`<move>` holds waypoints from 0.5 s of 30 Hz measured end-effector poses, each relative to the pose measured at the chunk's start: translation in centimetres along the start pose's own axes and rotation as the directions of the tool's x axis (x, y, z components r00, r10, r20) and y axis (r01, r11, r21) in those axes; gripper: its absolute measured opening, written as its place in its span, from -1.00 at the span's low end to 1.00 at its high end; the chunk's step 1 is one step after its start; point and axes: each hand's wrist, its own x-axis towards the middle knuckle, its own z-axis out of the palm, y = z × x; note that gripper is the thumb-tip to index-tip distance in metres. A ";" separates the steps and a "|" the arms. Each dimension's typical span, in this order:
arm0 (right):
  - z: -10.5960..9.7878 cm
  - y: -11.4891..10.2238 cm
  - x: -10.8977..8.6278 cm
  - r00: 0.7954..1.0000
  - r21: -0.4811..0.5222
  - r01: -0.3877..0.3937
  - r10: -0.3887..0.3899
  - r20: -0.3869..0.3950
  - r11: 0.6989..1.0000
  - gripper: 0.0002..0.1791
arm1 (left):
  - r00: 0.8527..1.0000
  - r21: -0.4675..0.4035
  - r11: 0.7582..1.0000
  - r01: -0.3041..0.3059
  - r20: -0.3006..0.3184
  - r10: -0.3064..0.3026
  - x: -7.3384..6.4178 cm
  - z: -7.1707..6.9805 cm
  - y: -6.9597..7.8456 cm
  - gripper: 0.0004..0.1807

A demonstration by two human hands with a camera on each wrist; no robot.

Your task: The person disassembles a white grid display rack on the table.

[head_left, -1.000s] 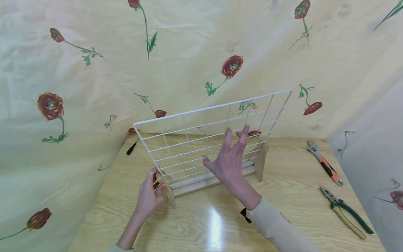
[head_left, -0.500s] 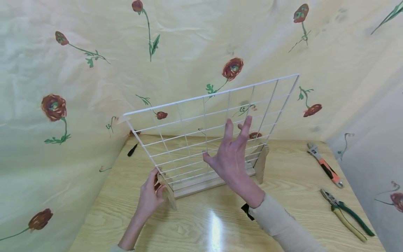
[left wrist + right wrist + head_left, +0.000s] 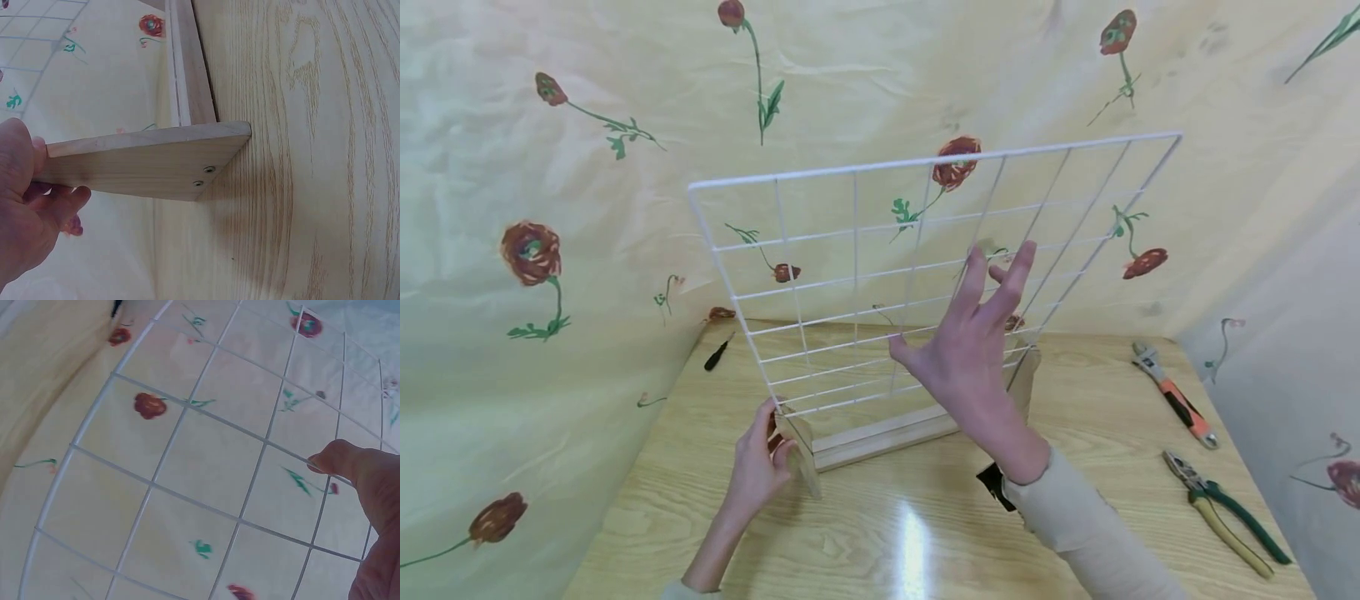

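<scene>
My right grip [image 3: 977,362], fingers spread apart, lies across the white wire grid [image 3: 854,277], long side running roughly with the wooden rail [image 3: 880,437] below; my left grip [image 3: 762,462] pinches the side panel [image 3: 144,162].

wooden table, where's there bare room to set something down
Bare: the near middle of the wooden table, in front of the wooden stand and left of the right sleeve; also between stand and adjustable wrench. Crowded: the stand itself, with the wire grid above, left hand at its end, right hand at the grid.
</scene>
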 end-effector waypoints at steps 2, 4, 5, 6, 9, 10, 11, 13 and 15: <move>-0.7 -0.4 0.7 1.000 0.010 -0.008 0.008 -0.003 1.000 0.50 | 1.000 -0.001 1.000 -0.001 -0.001 0.001 0.0 0.0 0.0 -0.21; -1.4 -0.8 1.4 1.000 0.029 -0.026 0.025 0.012 0.999 0.49 | 1.000 0.001 1.000 0.003 -0.001 -0.003 0.0 0.0 0.1 -0.22; -1.8 -1.0 1.6 0.999 0.042 -0.039 0.038 0.025 0.998 0.49 | 1.000 0.005 1.000 0.004 0.000 -0.004 0.0 0.0 0.1 -0.22; -2.2 -1.2 1.8 0.998 0.049 -0.054 0.053 0.034 0.997 0.49 | 1.000 0.010 1.000 0.005 0.000 -0.005 0.0 0.0 0.1 -0.22; -3.3 -1.6 2.3 0.992 0.058 -0.113 0.109 0.065 0.992 0.49 | 1.000 0.008 1.000 0.014 0.004 -0.014 0.0 0.0 0.1 -0.22; -3.7 -1.6 2.4 0.990 0.059 -0.129 0.125 0.070 0.990 0.49 | 1.000 0.004 1.000 0.018 0.006 -0.018 -0.1 0.0 0.1 -0.22; -4.0 -1.6 2.4 0.989 0.060 -0.137 0.133 0.069 0.989 0.49 | 1.000 0.000 1.000 0.023 0.008 -0.023 -0.1 0.1 0.1 -0.21; -4.6 -1.5 2.5 0.989 0.071 -0.138 0.134 0.057 0.988 0.49 | 1.000 -0.011 1.000 0.029 0.012 -0.028 -0.1 0.1 0.1 -0.22; -5.1 -1.1 2.6 0.992 0.095 -0.122 0.119 0.038 0.988 0.50 | 1.000 -0.006 1.000 0.026 0.013 -0.026 -0.1 0.1 0.1 -0.21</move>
